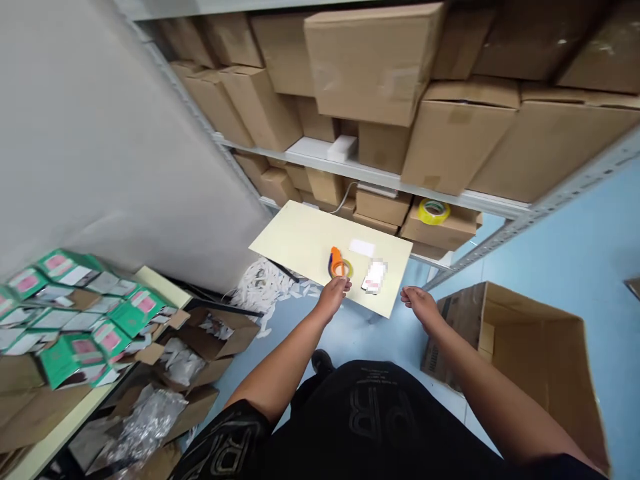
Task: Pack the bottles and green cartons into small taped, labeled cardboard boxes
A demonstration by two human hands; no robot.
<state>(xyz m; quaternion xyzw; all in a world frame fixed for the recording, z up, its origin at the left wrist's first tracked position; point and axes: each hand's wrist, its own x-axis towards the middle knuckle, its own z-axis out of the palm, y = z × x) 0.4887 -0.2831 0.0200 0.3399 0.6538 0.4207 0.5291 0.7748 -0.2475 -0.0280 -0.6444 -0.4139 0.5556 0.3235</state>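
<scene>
My left hand (334, 297) is closed at the front edge of a small cream tabletop (295, 233), with its fingers curled and nothing visible in them. Just beyond it lies an orange tape dispenser (336, 257) with a roll of tape; I cannot tell whether the fingertips touch it. Off the table's right corner hangs my right hand (421, 305), its fingers curled together, also with nothing visible in them. Between the hands, a phone (374, 276) with a bright, partly blurred screen lies on the tabletop. A white label (362, 248) is behind it.
Metal shelving (370, 175) filled with cardboard boxes (370, 67) stands behind the table. A yellow tape roll (434, 211) rests on a lower box. To the right is a large open carton (540, 353). Green packets (135, 310) cover a left-hand table; paper strips (263, 287) litter the floor.
</scene>
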